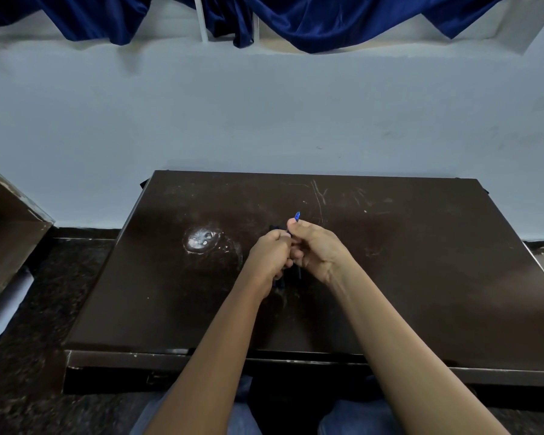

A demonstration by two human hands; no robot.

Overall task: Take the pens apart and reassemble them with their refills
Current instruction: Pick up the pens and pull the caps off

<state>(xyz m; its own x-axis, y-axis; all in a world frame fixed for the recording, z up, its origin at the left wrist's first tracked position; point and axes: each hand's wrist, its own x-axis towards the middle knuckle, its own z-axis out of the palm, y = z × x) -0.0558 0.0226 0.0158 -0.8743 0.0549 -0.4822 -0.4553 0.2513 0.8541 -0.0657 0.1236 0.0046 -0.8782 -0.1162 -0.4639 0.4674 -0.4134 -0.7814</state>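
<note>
Pale wall (264,105) fills the upper half of the view. Dark blue curtain (327,20) hangs in folds along its top, 11 to 1 o'clock.

Dark brown table (421,277) sits below centre, its far edge against the wall, top scratched. Speckled dark floor (29,309) at 8 o'clock. Brown board (7,240) leans at 9 o'clock, with a white paper roll (7,306) just below it. Blue jeans (358,416) show at 6 o'clock under the near table edge.

2 bare forearms reach in from 6 o'clock and meet over the middle of the table.

Left hand (269,255): fingers curled tight round dark pen parts (278,282), which stick out below the fist and a little above it. How many parts, cannot tell.

Right hand (318,249): touching the left, at its 3 o'clock. Thumb and fingers pinch a blue pen piece (297,216), its pointed end poking up past the thumb toward 12 o'clock. A thin dark stem (299,273) pokes out under this hand toward 6 o'clock. Whether it joins the blue piece, cannot tell.

White scuff (201,240), roundish, on the tabletop at 9 o'clock from the hands, apart from them.
</note>
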